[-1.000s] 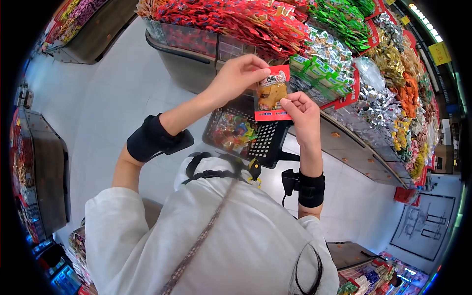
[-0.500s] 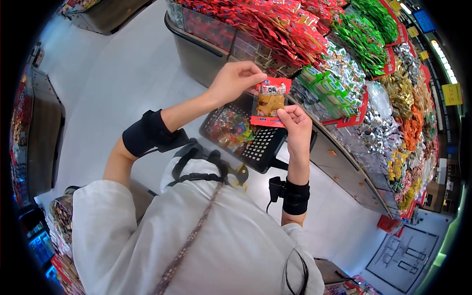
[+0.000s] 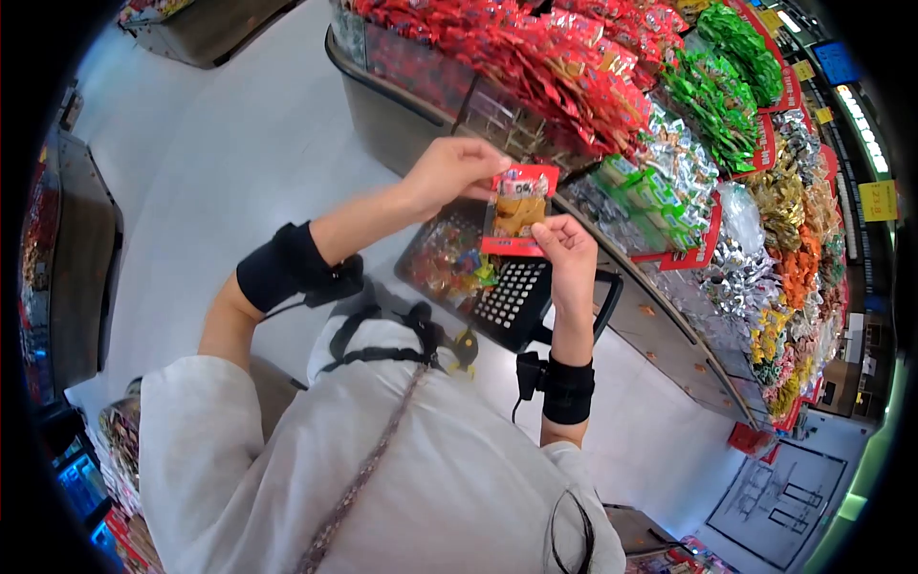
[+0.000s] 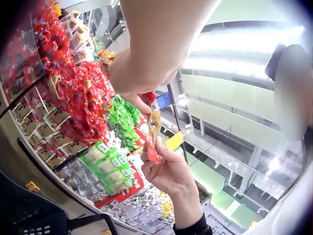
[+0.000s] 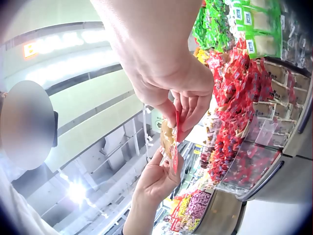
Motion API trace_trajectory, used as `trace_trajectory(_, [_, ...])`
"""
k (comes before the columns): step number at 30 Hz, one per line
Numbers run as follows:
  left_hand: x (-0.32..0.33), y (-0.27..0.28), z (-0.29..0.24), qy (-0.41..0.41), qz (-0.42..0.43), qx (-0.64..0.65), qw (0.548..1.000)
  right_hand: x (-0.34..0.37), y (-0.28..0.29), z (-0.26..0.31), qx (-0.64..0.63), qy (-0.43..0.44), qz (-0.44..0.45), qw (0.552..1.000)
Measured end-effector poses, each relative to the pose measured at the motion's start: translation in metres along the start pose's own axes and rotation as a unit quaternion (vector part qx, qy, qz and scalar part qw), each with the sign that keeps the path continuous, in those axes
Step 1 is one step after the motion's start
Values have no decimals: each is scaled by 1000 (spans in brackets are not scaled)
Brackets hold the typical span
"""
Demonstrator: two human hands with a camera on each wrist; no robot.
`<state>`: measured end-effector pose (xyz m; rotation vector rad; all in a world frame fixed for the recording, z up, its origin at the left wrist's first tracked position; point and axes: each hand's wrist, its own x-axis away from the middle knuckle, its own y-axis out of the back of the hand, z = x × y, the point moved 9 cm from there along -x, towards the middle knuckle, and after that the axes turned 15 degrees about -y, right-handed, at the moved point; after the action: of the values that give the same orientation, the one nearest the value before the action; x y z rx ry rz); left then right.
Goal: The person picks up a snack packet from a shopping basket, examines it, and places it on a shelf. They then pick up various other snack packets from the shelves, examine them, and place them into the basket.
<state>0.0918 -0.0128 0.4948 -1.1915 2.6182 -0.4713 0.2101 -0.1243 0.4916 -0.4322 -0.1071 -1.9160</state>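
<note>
A small snack packet (image 3: pixel 519 212), red at both ends with brown food showing through its middle, is held up between both hands in the head view. My left hand (image 3: pixel 453 176) pinches its upper left corner between thumb and fingers. My right hand (image 3: pixel 570 251) pinches the lower right part, thumb on the front. From the left wrist view the packet (image 4: pixel 154 125) appears nearly edge-on between the two hands. Below the hands is a black shopping basket (image 3: pixel 516 301) holding several colourful wrapped packets (image 3: pixel 449 251), partly hidden by the held packet.
A display counter (image 3: pixel 406 100) heaped with red packets (image 3: pixel 535 72), green packets (image 3: pixel 712 115) and silver-wrapped ones stands beyond the hands, running to the right. Another counter (image 3: pixel 81 249) stands at the left. Pale floor (image 3: pixel 239 143) lies between them. A yellow price sign (image 3: pixel 877 200) hangs at far right.
The view has shifted, with the counter now further right and lower. Both hands have moved slightly down and left in view, still pinching the packet at the same places.
</note>
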Motion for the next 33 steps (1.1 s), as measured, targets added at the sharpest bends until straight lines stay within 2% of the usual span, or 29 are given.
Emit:
trace_trajectory(4, [-12, 34, -11, -26, 23, -21, 999, -25, -25, 0, 20, 15, -2, 1000])
trace_trajectory(7, [-21, 68, -17, 8, 43, -56, 997, -47, -50, -8, 15, -6, -13, 1000])
trace_trajectory(14, [-43, 146, -30, 5, 122, -44, 992, -93, -124, -21, -9, -41, -15, 999])
trace_trajectory(18, [-54, 198, -29, 39, 102, -40, 993, -114, -165, -26, -23, -64, -19, 998])
trace_trajectory(23, [-63, 218, -44, 43, 109, -20, 993, -126, -187, -12, 12, -62, -31, 998])
trace_trajectory(33, [-87, 220, -54, 18, 142, 20, 989, -150, -191, -3, -27, -56, -46, 997])
